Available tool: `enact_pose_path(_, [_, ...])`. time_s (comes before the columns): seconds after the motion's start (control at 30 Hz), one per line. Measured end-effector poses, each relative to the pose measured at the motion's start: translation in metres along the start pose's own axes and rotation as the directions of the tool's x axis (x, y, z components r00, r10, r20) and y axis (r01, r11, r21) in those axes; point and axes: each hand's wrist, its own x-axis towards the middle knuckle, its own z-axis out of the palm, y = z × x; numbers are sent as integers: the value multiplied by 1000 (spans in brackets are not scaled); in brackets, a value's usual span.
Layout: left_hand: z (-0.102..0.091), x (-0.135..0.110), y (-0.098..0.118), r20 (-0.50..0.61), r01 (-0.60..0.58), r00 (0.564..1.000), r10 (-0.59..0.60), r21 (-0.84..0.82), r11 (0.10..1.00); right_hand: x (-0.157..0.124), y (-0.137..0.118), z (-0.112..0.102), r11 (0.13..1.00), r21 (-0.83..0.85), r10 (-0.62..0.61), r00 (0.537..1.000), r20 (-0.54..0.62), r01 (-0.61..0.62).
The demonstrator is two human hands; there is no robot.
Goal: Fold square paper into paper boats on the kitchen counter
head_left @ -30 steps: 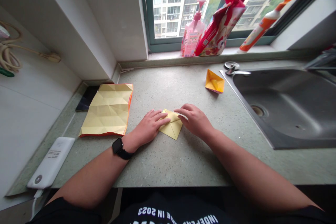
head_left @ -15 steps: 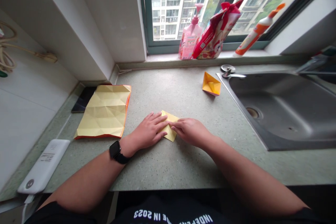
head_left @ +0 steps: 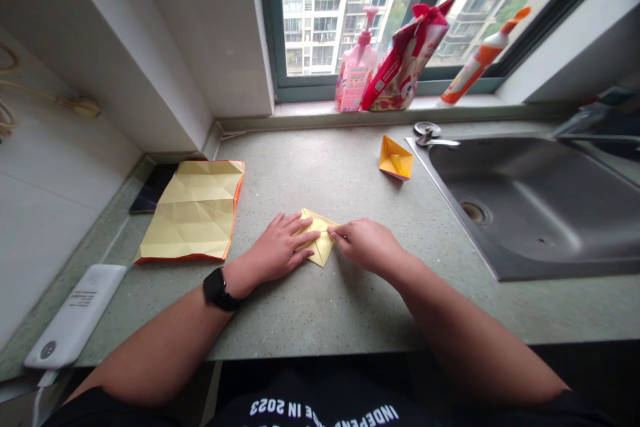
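1. Wristwatch [head_left: 215,287], black, on the left wrist. Both forearms reach forward over the near edge of the desk [head_left: 325,307].
2. Left hand [head_left: 280,247]: palm down, fingers [head_left: 306,237] spread and laid flat on the left half of the folded yellow paper [head_left: 319,252], pinning it to the desk. Nothing is gripped.
3. Right hand [head_left: 365,245]: knuckles up, fingers [head_left: 334,233] curled, their tips touching the paper's right corner just beside the left fingertips. Whether they pinch a flap or only press on it cannot be told.
4. Folded yellow paper: a small pointed packet lying flat at the middle of the desk, between the two hands and partly under them.
5. Step in hand, as judged: a fold is being set, one hand anchoring and the other working the edge. A sharp crease would call for steady downward pressure along the fold line while the left hand keeps the packet from sliding.
6. Left of the hands: a white power bank [head_left: 70,323] near the desk edge. Farther back lies a creased yellow sheet [head_left: 193,210], opened flat, with a dark phone [head_left: 150,190] partly under its far corner.
7. Right and beyond: an orange folded paper boat [head_left: 396,159] just beside the steel sink [head_left: 540,213].
8. Window sill: a pink pump bottle [head_left: 354,77], a red bag [head_left: 405,63] and an orange-capped bottle [head_left: 477,60].
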Motion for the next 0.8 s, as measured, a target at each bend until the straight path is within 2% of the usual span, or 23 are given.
enact_pose_path(0.17, [0,1,1,11,18,1000,-18,1,1000,0,7,-4,996,-9,88,996,3,-88])
enact_pose_path(0.3, [0,1,2,7,26,1000,-26,-2,1000,1,13,-5,996,-7,92,995,-35,-92])
enact_pose_path(0.47, [2,2,3,1,24,1000,-24,8,1000,3,15,-10,1000,23,23,995,-96,-21])
enact_pose_path(0.6, [2,3,3,-11,22,1000,-22,2,1000,6,11,-5,988,90,-110,977,-180,128])
enact_pose_path(0.7, [-1,3,4,-17,21,1000,-22,-7,1000,8,6,4,975,101,-183,974,-136,198])
enact_pose_path(0.8, [-4,3,4,-13,31,999,-31,-17,999,11,4,10,971,112,-201,975,-90,210])
